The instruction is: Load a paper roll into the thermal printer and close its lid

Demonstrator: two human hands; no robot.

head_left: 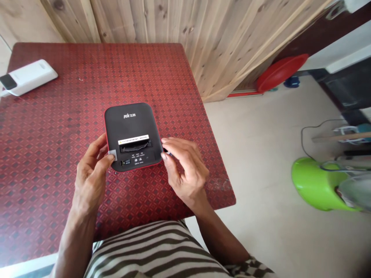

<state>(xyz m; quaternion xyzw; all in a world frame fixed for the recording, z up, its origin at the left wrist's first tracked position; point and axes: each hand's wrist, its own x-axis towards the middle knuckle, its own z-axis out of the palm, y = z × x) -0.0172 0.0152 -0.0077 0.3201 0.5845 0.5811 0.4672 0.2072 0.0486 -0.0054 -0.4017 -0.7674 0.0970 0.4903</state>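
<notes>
A flat black device [130, 126] with rounded corners and a red rim lies over the red patterned table. White lettering, a white warning strip and a dark recess show on its upper face, with small printed icons below. My left hand [91, 175] grips its lower left edge, the thumb pressed on a small grey square tab [113, 155]. At the lower right edge, my right hand [187, 166] has its thumb and forefinger drawn together. A small dark bit shows between those fingertips; I cannot make out what it is.
A white gadget with a dark panel [31, 76] lies at the left of the table [139, 73]. Wooden boards stand behind. To the right on the floor are a bright green plastic stool or tub [313, 185], a red basin [279, 73] and a dark cable [307, 127].
</notes>
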